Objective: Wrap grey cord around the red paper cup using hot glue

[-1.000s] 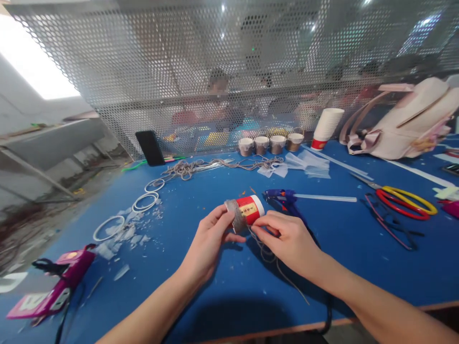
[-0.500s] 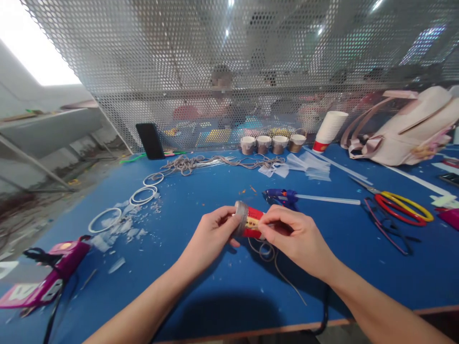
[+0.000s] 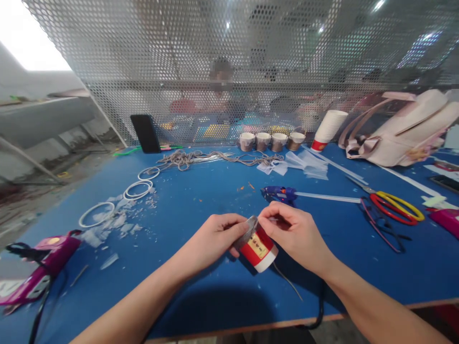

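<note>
A red and white paper cup lies tilted between my hands, its white end pointing down and to the right. Grey cord is wound in a band around its other end. My left hand is closed around this wrapped end, thumb on the cord. At the upper edge of the band, my right hand pinches the cord with thumb and forefinger; the fingertips partly hide it. A loose tail of cord trails on the blue table below the cup.
Beyond my hands lies a blue glue gun with a long glue stick. Scissors and glasses are at right. Several wrapped cups, stacked cups and tangled cord line the back. White rings lie left.
The cup has turned from lying sideways to tilting its free end down toward me. My right hand has moved from the cup's printed side to the wrapped band.
</note>
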`<state>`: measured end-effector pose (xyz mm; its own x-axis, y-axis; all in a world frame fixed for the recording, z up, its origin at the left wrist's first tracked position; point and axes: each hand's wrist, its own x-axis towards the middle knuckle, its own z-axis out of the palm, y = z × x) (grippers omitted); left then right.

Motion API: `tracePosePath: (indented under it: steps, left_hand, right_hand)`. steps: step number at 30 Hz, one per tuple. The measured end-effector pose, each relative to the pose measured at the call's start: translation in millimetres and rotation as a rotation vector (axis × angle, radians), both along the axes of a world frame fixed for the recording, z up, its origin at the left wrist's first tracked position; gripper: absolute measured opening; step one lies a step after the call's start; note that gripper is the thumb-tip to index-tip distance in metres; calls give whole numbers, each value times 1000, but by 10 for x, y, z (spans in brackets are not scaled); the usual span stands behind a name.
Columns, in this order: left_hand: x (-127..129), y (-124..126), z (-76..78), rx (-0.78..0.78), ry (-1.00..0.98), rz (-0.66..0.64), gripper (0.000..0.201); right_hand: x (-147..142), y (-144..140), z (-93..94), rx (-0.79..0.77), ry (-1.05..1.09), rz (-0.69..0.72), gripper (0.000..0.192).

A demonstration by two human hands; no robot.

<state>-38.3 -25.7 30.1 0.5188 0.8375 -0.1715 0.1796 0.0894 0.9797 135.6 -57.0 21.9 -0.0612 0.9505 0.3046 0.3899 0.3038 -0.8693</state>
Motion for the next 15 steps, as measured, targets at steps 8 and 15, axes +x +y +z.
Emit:
tracePosePath:
  steps: [8, 15]
  left_hand:
    - [-26, -6, 1, -20, -14, -2, 15]
    - [-42, 4, 1, 18, 33, 0, 15]
  right_hand:
    - [0, 23, -8, -41, 40, -51, 11]
    - [-6, 25, -23, -68, 18, -73, 12]
